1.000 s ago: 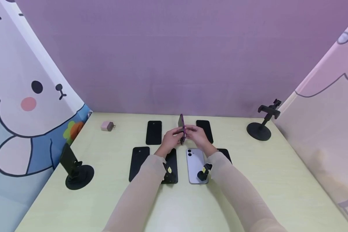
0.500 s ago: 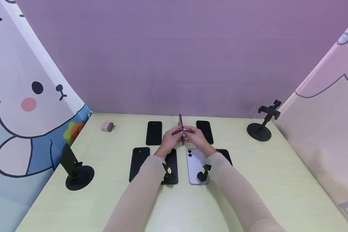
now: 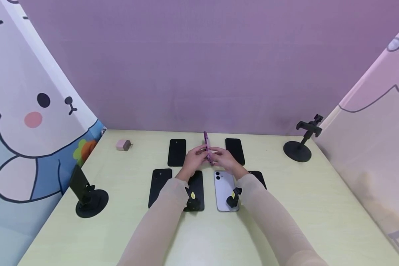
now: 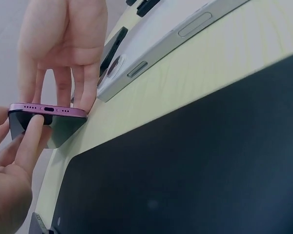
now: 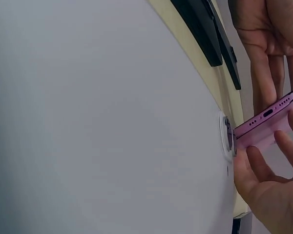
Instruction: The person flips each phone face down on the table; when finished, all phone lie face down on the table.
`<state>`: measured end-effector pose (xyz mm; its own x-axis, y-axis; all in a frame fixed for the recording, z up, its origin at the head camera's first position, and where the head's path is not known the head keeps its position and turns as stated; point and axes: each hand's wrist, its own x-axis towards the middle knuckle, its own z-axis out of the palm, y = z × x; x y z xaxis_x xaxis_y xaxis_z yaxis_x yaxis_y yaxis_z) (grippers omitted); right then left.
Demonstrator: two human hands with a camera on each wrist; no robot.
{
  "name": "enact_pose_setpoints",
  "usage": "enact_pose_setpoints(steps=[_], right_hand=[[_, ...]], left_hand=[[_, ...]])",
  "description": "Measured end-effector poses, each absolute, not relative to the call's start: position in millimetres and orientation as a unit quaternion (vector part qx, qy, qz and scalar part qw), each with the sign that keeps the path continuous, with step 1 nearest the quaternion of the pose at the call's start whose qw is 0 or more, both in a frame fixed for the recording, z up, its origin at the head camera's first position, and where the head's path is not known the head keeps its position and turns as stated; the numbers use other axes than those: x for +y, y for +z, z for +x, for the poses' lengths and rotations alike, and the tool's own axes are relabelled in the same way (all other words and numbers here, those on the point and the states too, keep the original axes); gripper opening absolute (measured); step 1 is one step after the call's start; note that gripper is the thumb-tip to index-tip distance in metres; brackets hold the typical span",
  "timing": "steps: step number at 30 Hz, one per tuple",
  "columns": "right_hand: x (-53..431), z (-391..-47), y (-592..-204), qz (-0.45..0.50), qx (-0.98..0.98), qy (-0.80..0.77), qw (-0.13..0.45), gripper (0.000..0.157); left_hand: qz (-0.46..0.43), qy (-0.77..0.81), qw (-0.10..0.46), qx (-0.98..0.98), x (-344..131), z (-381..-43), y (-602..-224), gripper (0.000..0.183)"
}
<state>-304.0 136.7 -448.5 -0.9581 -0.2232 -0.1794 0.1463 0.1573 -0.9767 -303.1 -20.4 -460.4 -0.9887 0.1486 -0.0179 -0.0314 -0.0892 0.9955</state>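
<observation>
A pink smartphone stands on edge between my two hands. In the left wrist view its bottom end with the charging port faces the camera. My left hand holds it from the left, on the dark screen side. My right hand holds it from the right, fingers on the pink back seen in the right wrist view. Nearest below the hands lie a black phone and a lilac phone with its cameras up, both partly covered by wrist gear.
Other black phones lie around: front left, back left, back right, and one half hidden by the right sleeve. A pink charger, a stand bearing a dark panel and an unloaded black stand sit farther out.
The pink smartphone has turned in my hands, its top end shifting slightly left; more of the pink back now shows. Both hands stay around it in nearly the same place.
</observation>
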Motion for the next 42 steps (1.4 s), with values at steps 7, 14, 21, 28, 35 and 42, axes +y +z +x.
enact_pose_setpoints(steps=[7,14,21,28,35,42], right_hand=[[138,-307,-449,-0.018,0.749,-0.644,0.155,0.045],[137,-309,-452,-0.018,0.781,-0.606,0.147,0.043],[137,-308,-450,-0.016,0.828,-0.544,0.133,0.045],[136,-308,-449,-0.019,0.875,-0.47,0.113,0.044],[132,-308,-447,-0.019,0.901,-0.419,0.115,0.044],[129,-307,-447,-0.009,0.913,-0.392,0.112,0.047]], left_hand=[[0.056,0.72,0.045,0.69,-21,-308,-463,0.042],[0.056,0.635,0.002,0.77,-26,-309,-462,0.039],[0.066,0.547,-0.024,0.834,-30,-310,-460,0.04],[0.058,0.483,-0.02,0.874,-34,-309,-462,0.037],[0.056,0.458,-0.014,0.887,-36,-308,-465,0.035],[0.058,0.451,0.001,0.891,-36,-307,-467,0.036]])
